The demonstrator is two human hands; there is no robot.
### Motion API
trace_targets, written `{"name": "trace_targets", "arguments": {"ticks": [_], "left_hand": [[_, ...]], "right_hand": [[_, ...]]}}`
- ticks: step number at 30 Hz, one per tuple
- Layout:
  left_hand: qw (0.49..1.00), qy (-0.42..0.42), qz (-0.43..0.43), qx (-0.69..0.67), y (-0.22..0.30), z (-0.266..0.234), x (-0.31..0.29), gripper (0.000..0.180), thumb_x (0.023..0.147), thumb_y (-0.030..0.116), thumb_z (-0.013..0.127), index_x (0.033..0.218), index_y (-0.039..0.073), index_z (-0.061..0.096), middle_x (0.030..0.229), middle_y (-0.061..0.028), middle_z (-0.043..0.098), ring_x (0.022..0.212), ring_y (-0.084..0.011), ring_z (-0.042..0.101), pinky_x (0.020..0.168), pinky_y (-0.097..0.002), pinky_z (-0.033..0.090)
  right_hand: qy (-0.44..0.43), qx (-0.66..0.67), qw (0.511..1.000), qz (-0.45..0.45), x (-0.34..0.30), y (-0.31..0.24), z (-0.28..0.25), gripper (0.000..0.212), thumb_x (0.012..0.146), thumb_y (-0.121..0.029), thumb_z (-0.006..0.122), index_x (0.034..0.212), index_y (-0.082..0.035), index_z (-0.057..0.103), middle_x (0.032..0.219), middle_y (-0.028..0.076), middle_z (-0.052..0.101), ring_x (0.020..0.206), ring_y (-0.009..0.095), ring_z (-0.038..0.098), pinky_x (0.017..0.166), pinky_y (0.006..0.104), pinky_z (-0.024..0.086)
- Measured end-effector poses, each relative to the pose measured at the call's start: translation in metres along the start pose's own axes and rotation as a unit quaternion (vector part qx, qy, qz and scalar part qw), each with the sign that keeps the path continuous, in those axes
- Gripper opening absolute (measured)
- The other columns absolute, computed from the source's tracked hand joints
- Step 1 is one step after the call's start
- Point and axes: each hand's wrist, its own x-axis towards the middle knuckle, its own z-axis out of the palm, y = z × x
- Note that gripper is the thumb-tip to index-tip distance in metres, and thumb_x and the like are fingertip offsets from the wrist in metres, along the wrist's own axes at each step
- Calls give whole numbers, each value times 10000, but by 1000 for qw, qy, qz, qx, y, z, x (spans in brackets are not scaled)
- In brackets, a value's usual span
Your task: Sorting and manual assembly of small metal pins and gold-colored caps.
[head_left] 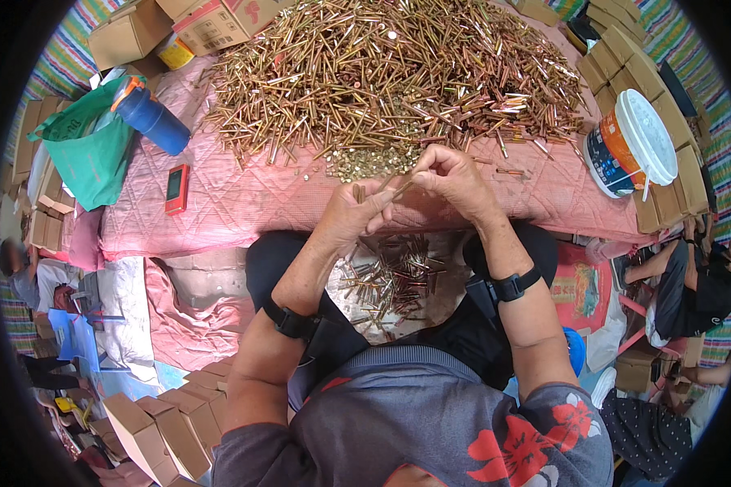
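Observation:
Slim gold-coloured metal bolts point(360, 193) are gripped in my left hand point(351, 217), with several ends showing between thumb and fingers. My right hand point(456, 183) is closed in a pinch at the end of one bolt that slants up from the left fingers. Any small part under that pinch is hidden. Just beyond both hands lies a patch of small brassy round pieces point(365, 165), perhaps nuts or washers. Behind it rises a big heap of similar bolts point(390, 73). Below my hands, between my legs, is a smaller pile of bolts point(398, 276).
A pink quilted cover point(252, 203) lies under the heap. To the left are a green bag point(89, 146), a blue tumbler point(153, 122) and a red handheld device point(176, 189). A white-lidded bucket point(632, 144) stands right. Cardboard boxes point(175, 418) line both sides; other people sit at the edges.

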Motion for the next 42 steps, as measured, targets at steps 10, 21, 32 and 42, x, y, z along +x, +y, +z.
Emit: {"name": "trace_targets", "arguments": {"ticks": [10, 21, 32, 42], "left_hand": [[1000, -9, -8, -6, -6, -6, 3, 178, 925, 178, 600, 924, 1, 612, 683, -6, 599, 455, -10, 425, 403, -144, 291], [999, -8, -43, -30, -7, -6, 5, 194, 932, 187, 589, 943, -5, 612, 674, -2, 599, 448, -10, 422, 400, -146, 291], [997, -12, -58, -48, -4, -1, 6, 204, 924, 194, 604, 949, -9, 607, 676, -9, 600, 432, -11, 406, 381, -144, 267], [996, -54, -67, -2, -2, -2, 2, 221, 930, 209, 596, 938, -10, 626, 700, -22, 621, 440, -15, 413, 391, -155, 289]], "right_hand": [[21, 34, 999, -5, 1, -8, 15, 161, 845, -139, 676, 763, -58, 563, 676, -56, 504, 644, 36, 440, 555, 207, 368], [-14, 43, 999, 4, 0, 4, 1, 106, 858, -134, 668, 856, -49, 604, 687, -51, 542, 586, 23, 459, 503, 188, 372], [11, -64, 998, -26, 1, 16, -3, 111, 873, -136, 654, 892, -38, 605, 710, -37, 554, 595, 17, 470, 513, 173, 374], [20, -158, 984, -83, -4, -4, 5, 187, 870, -129, 643, 737, -11, 586, 593, -31, 478, 585, 64, 418, 518, 251, 372]]}}
